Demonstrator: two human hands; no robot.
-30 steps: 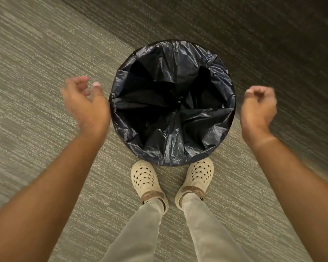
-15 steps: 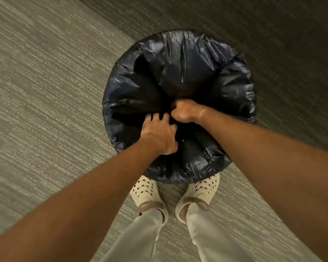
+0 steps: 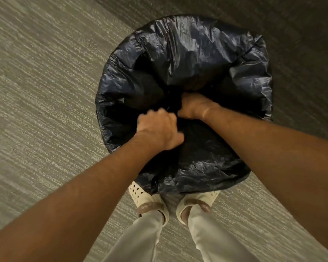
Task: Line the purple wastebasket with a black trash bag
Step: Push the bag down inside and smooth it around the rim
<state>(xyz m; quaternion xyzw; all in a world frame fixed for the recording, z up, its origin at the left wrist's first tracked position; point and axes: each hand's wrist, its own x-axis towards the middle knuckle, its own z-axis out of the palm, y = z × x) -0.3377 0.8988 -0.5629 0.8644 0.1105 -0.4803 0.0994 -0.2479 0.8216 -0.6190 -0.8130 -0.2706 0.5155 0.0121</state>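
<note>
A black trash bag drapes over the whole round wastebasket, so none of its purple shows. The plastic bulges up at the far and right sides. Both my hands are down in the bag's middle. My left hand has its fingers curled, knuckles pressed into the dark plastic. My right hand reaches deeper just beyond it, its fingers buried in the folds and hidden.
The basket stands on grey striped carpet, with a darker strip of floor behind and to the right. My feet in cream perforated clogs touch the basket's near side.
A second ago both hands hovered open-curled outside the basket's sides. They then moved in to the bag's centre and now press lower, and the view has moved closer.
</note>
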